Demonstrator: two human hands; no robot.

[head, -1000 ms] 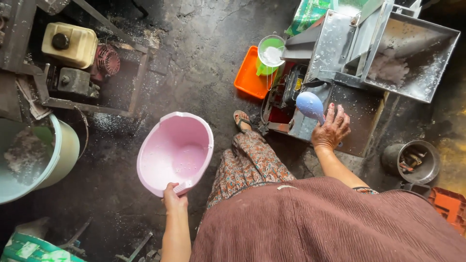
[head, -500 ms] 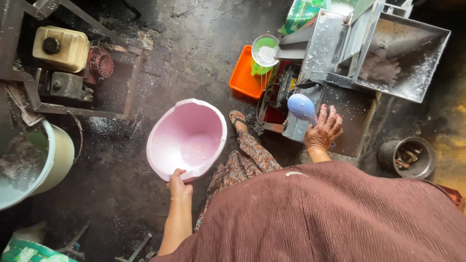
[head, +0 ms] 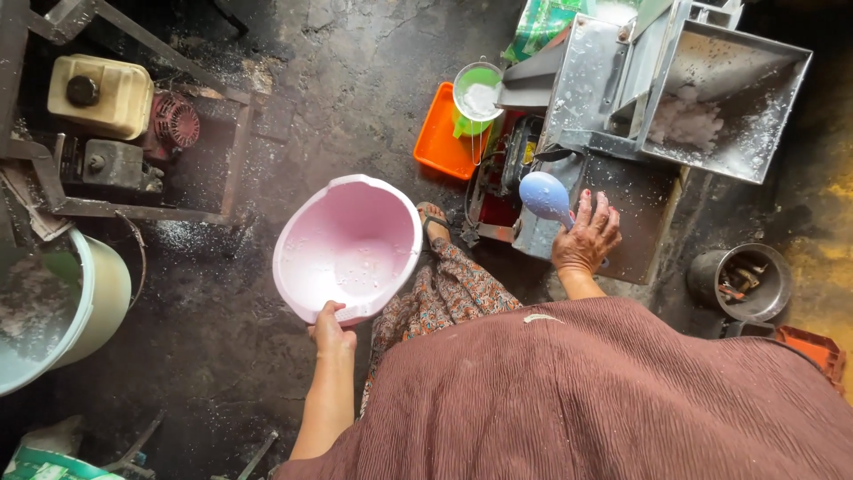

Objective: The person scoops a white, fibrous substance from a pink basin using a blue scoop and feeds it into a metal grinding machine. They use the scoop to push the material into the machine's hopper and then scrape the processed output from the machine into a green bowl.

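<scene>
Head view, looking straight down. Left hand [head: 330,331] at about 7 o'clock of centre, fingers clamped on the near rim of a round pale pink plastic basin [head: 348,247], held level above the dark stained concrete floor [head: 355,80]; a thin white film inside the basin. Right hand [head: 585,240] at 3 o'clock of the basin, fingers spread, resting on the flat metal ledge of a grey sheet-metal grinding machine [head: 622,116]; between thumb and fingers, the handle of a light blue plastic scoop [head: 544,196], bowl pointing toward 11 o'clock. White shreds in the machine's hopper at 1 o'clock. Orange rectangular plastic tray [head: 442,142] on the floor at 12 o'clock of the basin, a round sieve with white powder [head: 478,92] just above it. Small cream-tanked engine [head: 99,93] at 10 o'clock.
</scene>
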